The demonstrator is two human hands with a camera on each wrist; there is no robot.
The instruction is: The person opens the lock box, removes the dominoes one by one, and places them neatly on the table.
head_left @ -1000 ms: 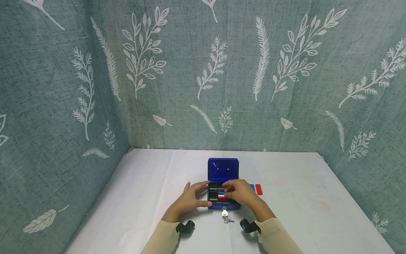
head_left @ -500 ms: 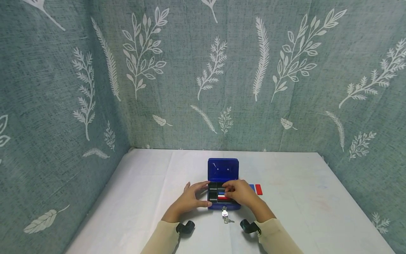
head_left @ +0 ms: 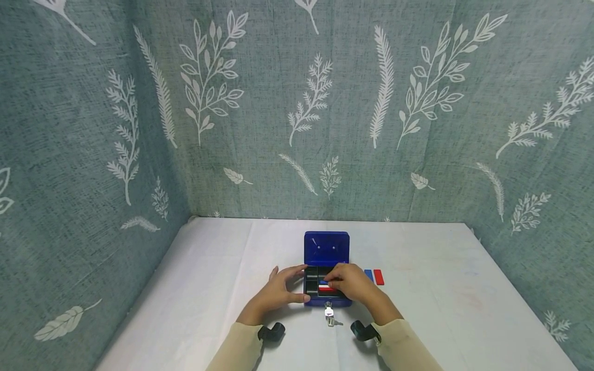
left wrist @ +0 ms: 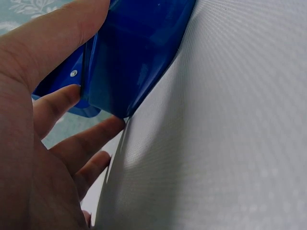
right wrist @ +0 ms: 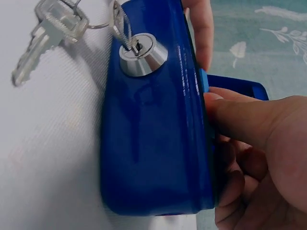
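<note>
A blue metal cash box [head_left: 327, 303] stands with its lid [head_left: 327, 247] raised at the back and a black compartment tray [head_left: 312, 274] inside. My left hand [head_left: 275, 290] holds the box's left side, thumb at the front corner and fingers toward the back one. Over the tray, my right hand [head_left: 351, 281] pinches a small blue strip [right wrist: 205, 81] between thumb and fingertips. A red strip [head_left: 326, 289] with a white edge lies in the tray just below. Keys [right wrist: 53, 33] hang from the front lock [right wrist: 144, 55]. The tray's right part is hidden by my right hand.
A blue strip [head_left: 368, 275] and a red strip [head_left: 379, 276] lie on the white table [head_left: 417, 309], right of the box. Patterned green cloth [head_left: 297, 103] hangs behind the table and at its sides.
My right hand's fingertips shift slightly within the tray, to the left, around the blue strip. The left hand and the box stay still.
</note>
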